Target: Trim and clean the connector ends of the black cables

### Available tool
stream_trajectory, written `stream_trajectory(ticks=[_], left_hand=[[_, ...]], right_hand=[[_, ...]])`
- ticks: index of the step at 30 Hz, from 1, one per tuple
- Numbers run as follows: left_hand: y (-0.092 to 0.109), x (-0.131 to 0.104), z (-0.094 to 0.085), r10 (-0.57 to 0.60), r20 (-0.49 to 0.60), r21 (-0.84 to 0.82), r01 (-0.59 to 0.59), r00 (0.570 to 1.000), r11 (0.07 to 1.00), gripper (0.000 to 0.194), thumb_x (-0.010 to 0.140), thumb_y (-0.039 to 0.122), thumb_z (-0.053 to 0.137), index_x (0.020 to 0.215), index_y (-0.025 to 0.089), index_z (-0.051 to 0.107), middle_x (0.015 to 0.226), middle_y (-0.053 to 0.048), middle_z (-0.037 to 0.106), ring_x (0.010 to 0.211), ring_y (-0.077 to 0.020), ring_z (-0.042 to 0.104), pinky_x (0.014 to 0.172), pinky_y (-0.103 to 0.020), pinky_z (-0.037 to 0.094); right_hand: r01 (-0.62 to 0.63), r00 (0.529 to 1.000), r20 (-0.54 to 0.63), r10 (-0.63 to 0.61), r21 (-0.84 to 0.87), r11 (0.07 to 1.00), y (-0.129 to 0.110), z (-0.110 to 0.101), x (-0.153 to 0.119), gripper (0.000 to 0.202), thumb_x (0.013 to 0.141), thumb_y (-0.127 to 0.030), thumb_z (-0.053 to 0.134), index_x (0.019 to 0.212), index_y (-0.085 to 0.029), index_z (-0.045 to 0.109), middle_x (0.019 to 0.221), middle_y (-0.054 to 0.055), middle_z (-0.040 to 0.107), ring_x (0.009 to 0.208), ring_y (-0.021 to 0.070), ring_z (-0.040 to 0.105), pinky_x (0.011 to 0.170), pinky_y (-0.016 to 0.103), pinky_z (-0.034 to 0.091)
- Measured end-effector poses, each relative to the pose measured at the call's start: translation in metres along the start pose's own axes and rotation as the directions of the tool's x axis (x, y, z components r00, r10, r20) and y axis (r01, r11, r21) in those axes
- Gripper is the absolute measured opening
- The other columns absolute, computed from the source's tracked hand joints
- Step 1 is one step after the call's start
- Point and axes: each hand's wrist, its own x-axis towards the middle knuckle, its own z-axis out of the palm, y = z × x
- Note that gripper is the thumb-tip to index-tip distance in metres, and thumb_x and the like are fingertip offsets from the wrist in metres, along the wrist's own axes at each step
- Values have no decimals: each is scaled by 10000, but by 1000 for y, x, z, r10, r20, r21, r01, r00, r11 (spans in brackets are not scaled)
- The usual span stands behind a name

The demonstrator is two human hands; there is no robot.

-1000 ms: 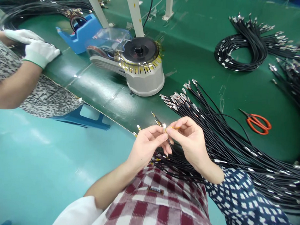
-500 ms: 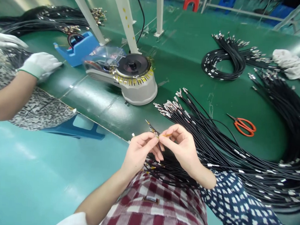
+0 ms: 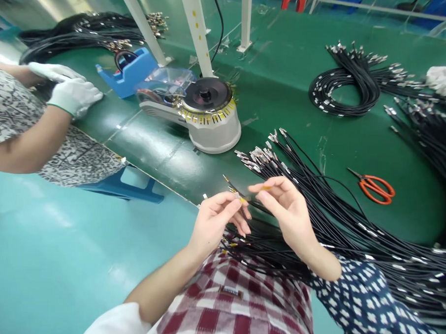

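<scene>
My left hand [image 3: 217,218] pinches the end of a thin black cable [image 3: 243,213] between thumb and forefinger, its other fingers loosely curled below. A bit of yellow shows at the pinched connector end [image 3: 239,198]. To the right, a small gap away, my right hand [image 3: 289,209] has a small strip of yellow tape [image 3: 267,187] at its thumb and forefinger tips. Beneath both hands, a bundle of black cables [image 3: 317,210] with silvery connectors lies along the table edge and over my lap. Several loose cable ends with yellow bits poke out near my left fingers.
A round tape dispenser [image 3: 214,137] with yellow strips around its wheel stands ahead, beside a blue tape holder [image 3: 133,72]. Orange-handled scissors [image 3: 377,188] lie right of the bundle. Coiled cables [image 3: 344,91] sit farther back. At left, a co-worker's gloved hands [image 3: 74,96] rest at the table.
My right hand has drawn away to the right from my left hand, with yellow tape at its fingertips. Yellow now shows at the cable end. The co-worker's gloved hands have come closer together.
</scene>
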Motion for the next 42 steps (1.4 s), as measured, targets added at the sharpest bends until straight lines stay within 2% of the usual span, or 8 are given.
stream_trajectory(ticks=[3,9,15,21,26,33,39,42], left_hand=[[0,-1,0,16,20,8,-16,1000,1000,197,887,335,650,861,140,629,700,-28,684,485,-148,662,450,-238,531],[0,0,2,21,15,-23,-21,1000,1000,214,814,281,734,883,160,570,717,-6,680,491,-114,629,482,-220,493],[-1,3,4,-114,-61,-97,108,992,989,324,670,273,836,722,145,543,626,7,654,418,-69,541,407,-173,401],[-3,1,4,-120,-56,-117,112,991,987,254,718,290,807,727,132,608,679,-20,694,421,-63,551,380,-155,294],[-8,-1,5,-64,-52,-159,55,997,986,192,760,275,781,753,142,642,691,-15,701,425,-60,552,406,-163,322],[-14,-1,4,-34,-25,-133,30,999,991,179,792,292,757,794,146,654,710,-16,699,453,-63,558,436,-176,360],[-12,0,4,-4,-91,-74,-3,996,997,248,708,223,821,799,165,597,593,42,633,427,-66,539,414,-168,357],[-10,-2,6,1,-81,-59,-6,997,998,220,719,223,806,742,155,598,618,8,687,393,-85,562,384,-177,359]], right_hand=[[23,996,87,-12,-118,993,-7,2,3,275,784,-302,754,931,-229,534,956,34,742,847,183,669,757,334,448],[47,999,35,-42,-163,985,-9,6,6,264,770,-229,760,880,-229,520,779,-15,728,743,166,665,703,317,410],[28,999,27,-23,-199,980,-10,4,8,288,736,-253,795,847,-227,531,753,-12,742,707,171,666,674,315,399],[12,1000,27,-7,-173,985,-9,6,8,302,733,-294,803,810,-226,519,738,-5,741,669,165,652,630,306,404],[-6,999,31,9,-90,996,-8,9,5,347,735,-314,815,797,-227,484,737,-6,737,615,146,638,609,295,425],[-77,988,145,58,127,989,1,10,6,428,745,-336,809,836,-251,400,708,-56,676,529,121,574,582,302,467],[54,998,-8,-54,-12,998,-1,15,-5,375,771,-300,782,801,-248,411,718,-37,661,681,148,616,658,308,481],[63,998,23,-62,-13,998,-5,12,-8,362,775,-259,776,807,-249,415,724,-32,679,675,153,623,662,317,487]])
